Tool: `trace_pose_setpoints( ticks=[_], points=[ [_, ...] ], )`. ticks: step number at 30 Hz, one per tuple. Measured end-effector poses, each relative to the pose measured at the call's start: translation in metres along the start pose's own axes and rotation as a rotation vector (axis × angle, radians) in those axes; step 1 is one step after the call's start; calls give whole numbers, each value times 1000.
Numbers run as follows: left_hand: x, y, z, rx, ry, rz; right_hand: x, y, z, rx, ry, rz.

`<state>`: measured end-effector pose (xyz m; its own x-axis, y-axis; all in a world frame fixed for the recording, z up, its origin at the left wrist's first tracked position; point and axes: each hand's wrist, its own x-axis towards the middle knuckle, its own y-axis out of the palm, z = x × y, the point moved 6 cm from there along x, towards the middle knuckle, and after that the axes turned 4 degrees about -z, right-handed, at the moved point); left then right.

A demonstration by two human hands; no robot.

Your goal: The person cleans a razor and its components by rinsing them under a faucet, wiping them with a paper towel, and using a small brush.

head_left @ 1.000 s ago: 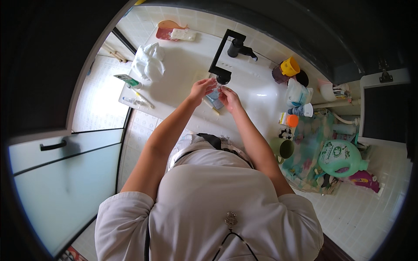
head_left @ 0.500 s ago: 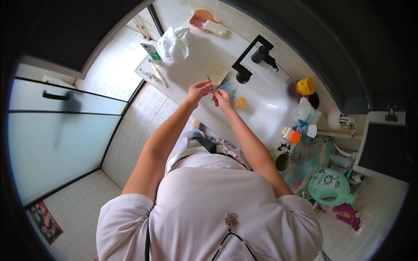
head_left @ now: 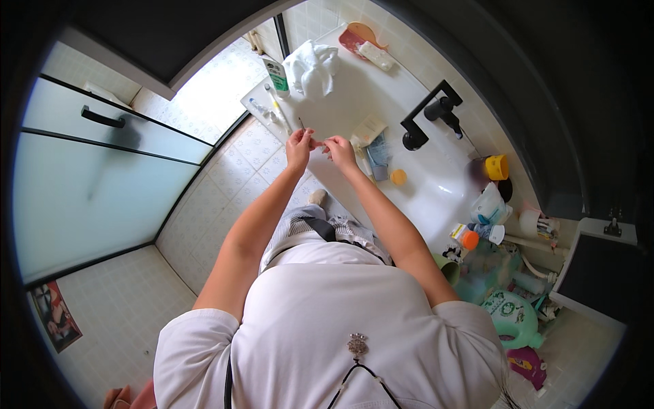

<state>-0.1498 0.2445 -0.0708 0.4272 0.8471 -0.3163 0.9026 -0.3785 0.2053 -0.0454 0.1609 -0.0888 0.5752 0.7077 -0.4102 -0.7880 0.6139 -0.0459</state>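
My left hand [head_left: 298,149] is closed, and a thin dark metal tool [head_left: 302,124] sticks up from its fingers. My right hand [head_left: 339,153] is beside it, with thumb and fingers pinched together close to the left fingertips. Whatever sits in that pinch is too small to make out. Both hands are above the near edge of the white sink counter [head_left: 327,178]. Just right of the right hand lie a cream-coloured flat packet [head_left: 368,129] and a blue-grey clear packet [head_left: 378,158]. A small round orange-yellow item [head_left: 398,177] is by the basin.
A black faucet [head_left: 436,112] rises behind the basin. A white cloth [head_left: 312,68], a green-and-white tube [head_left: 276,76] and a toothbrush [head_left: 277,105] occupy the counter's left end. An orange-lidded jar [head_left: 468,238] and a green jug [head_left: 511,320] stand to the right.
Both hands have shifted left relative to the counter, away from the packets, which are now more exposed. The metal tool now stands up from the left hand. The view has turned slightly.
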Motion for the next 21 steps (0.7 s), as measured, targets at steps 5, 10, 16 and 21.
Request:
trace_pose_setpoints(
  ticks=[5,10,16,21],
  points=[
    [6,-60,-6,59,99,-120,20,49,39,-395,-309,-119],
    [4,-94,-6,151,93,-118,33,102,67,-846,-497,-129],
    [8,-114,-6,240,87,-155,47,119,65,-1107,-408,-106],
    [15,-117,-1,422,141,-172,43,119,64,-1232,-377,-17]
  ],
)
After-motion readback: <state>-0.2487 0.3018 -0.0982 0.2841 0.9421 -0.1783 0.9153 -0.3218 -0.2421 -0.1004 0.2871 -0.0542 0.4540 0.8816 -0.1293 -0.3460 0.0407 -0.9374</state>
